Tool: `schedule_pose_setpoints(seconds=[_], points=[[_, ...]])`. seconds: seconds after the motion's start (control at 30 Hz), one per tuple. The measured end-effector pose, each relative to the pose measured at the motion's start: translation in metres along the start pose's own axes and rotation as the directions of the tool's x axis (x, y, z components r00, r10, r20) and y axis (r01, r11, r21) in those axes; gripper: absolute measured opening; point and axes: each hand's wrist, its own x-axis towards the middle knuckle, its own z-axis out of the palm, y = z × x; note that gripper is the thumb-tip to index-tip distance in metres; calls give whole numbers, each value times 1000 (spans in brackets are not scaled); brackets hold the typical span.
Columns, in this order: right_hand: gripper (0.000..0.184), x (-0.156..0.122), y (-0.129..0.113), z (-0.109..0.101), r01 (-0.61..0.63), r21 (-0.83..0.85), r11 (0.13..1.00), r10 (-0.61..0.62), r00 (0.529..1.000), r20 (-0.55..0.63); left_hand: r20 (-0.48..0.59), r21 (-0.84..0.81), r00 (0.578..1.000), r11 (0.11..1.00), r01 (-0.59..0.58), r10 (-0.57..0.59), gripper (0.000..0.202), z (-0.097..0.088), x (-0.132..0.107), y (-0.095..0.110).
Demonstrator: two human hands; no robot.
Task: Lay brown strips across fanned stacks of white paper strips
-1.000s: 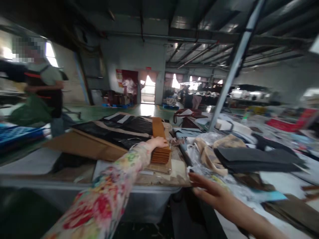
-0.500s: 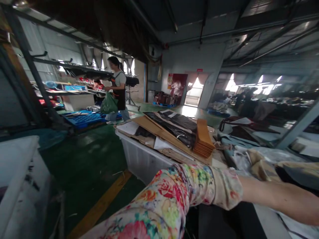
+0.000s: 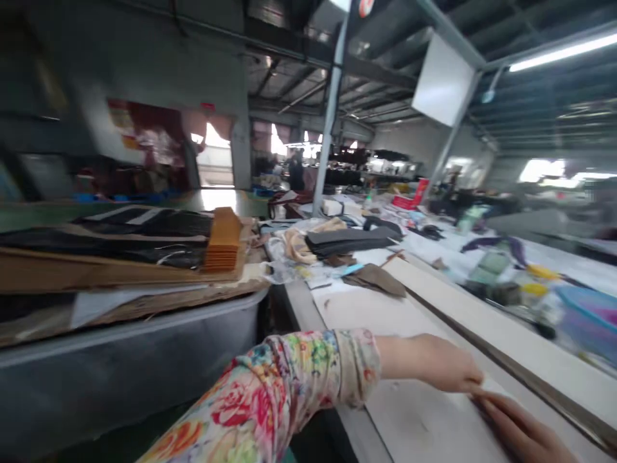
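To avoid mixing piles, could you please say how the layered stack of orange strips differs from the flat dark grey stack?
The orange stack looks narrow, with many layers showing; the dark grey stack looks broader, with fewer visible. The orange stack sits over cardboard, the dark grey stack beside beige cloth.

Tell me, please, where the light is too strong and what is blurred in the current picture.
Head view: glare whitens the doorway and the floor before it; head view: a lamp glows at upper right; head view: blur softens the right hand and the basket.
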Motion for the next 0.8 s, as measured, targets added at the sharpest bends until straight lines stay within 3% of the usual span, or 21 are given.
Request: schedule_pose_setpoints(seconds=[0.07,0.17,0.33,0.47,0.57,0.7,0.8], points=[[28,-20,8,-13,-20,35,999,19,1000,13,-50,-9,999,1000,-12,11,18,15,23,2],[29,-20,1,-11,23,98,995,-27,999,40,-170,-105,985,994,25,-43,20,32,44,-4],[30,-16,-14,-7,56,118,991,-67,994,86,-268,-203,951,974,102,-156,23,61,45,-25],[36,-8,-20,-23,21,-70,997,-11,990,141,-306,-276,934,956,96,-182,20,75,41,-33],[39,23,-16,-49,-49,-197,979,61,996,58,-315,-323,930,943,82,-189,20,77,42,-35],[36,88,4,-91,-170,-338,926,128,981,-143,-309,-364,933,929,66,-187,20,77,44,-38],[28,134,24,-108,-257,-415,873,193,962,-191,-310,-375,932,925,61,-188,19,78,44,-39]])
